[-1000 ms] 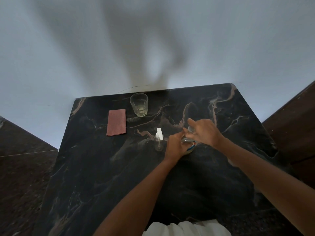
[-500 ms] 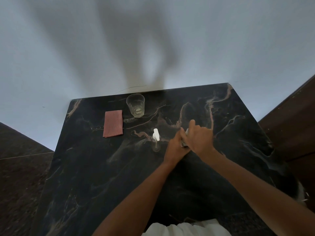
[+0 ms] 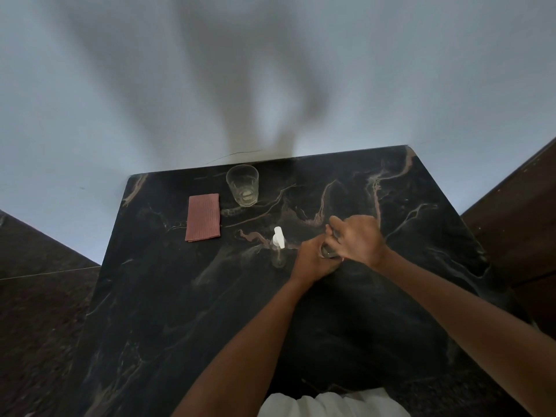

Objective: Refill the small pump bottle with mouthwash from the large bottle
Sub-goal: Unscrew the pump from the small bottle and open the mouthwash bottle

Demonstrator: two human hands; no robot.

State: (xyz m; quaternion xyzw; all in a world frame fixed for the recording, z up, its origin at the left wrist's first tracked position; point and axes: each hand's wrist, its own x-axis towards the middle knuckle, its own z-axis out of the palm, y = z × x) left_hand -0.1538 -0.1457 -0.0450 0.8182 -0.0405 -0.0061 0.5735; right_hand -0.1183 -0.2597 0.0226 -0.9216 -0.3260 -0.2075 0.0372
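The small clear pump bottle [image 3: 278,249] with a white pump head stands upright near the middle of the black marble table [image 3: 168,296]. Just right of it stands the large bottle [image 3: 328,250], almost wholly hidden by my hands. My left hand [image 3: 314,260] wraps round its body from the near left. My right hand [image 3: 356,237] grips its top from above, fingers curled over the cap. Neither hand touches the pump bottle.
A clear empty drinking glass [image 3: 243,185] stands near the table's far edge. A folded reddish cloth [image 3: 203,217] lies to its left. A pale wall rises behind the table, and dark wooden furniture [image 3: 511,212] flanks the right side.
My right hand has stayed over the large bottle's top with its fingers shifted on the cap. The left hand keeps its hold on the body. The pump bottle has not moved.
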